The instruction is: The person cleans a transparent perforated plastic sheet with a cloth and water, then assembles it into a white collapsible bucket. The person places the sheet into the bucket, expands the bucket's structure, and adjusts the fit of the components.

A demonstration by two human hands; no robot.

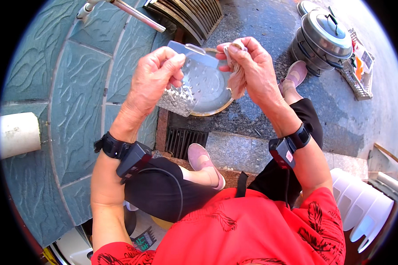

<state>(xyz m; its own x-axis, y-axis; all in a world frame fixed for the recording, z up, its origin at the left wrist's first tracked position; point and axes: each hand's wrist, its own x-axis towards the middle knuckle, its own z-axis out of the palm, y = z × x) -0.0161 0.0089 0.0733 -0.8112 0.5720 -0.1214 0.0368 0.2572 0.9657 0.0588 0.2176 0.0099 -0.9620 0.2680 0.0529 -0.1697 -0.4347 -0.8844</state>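
My left hand (159, 70) is closed, thumb and fingers pinched on the left edge of a clear plastic piece. This see-through piece (183, 95) has a bluish upper end with a slot and a bumpy or droplet-covered lower part; its full shape is hard to make out. In my right hand (256, 64) is a bunched beige cloth (237, 79), gripped between thumb and fingers by the piece's right side. Below both hands sits a round basin (225, 106) with a yellowish rim, seen partly through the plastic.
Dark slatted racks (190, 17) lean beyond the basin. A lidded metal pot (325, 39) and a plastic crate (360, 70) stand at the far right. Near my feet is a floor grate (185, 142). White plastic (360, 198) is at my right, a white pipe (20, 134) at my left.
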